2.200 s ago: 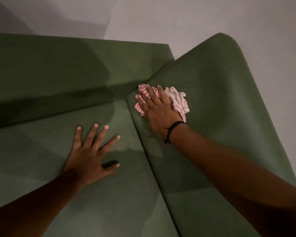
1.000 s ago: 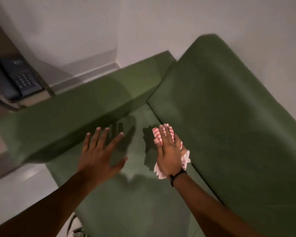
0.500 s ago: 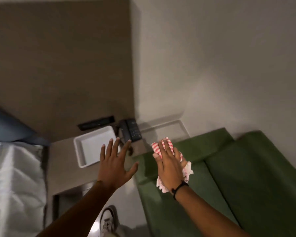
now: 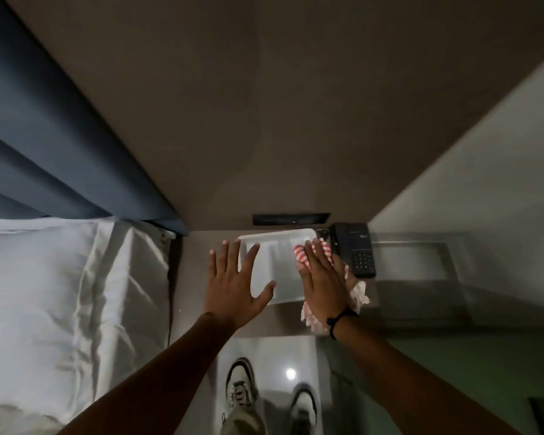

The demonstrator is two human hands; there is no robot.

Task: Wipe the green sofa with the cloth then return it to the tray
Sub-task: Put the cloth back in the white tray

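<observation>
Right hand point(image 4: 324, 282) lies flat, pinning the striped cloth point(image 4: 357, 295) under its palm above the tray point(image 4: 275, 243); left hand point(image 4: 234, 282) spread, empty; cloth looks soft, light, limp, best gathered by its bunched middle.

Phone point(image 4: 355, 249) just right of tray point(image 4: 274, 243)

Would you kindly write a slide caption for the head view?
Right hand carries the striped cloth over the white tray; left hand hovers open.
</observation>
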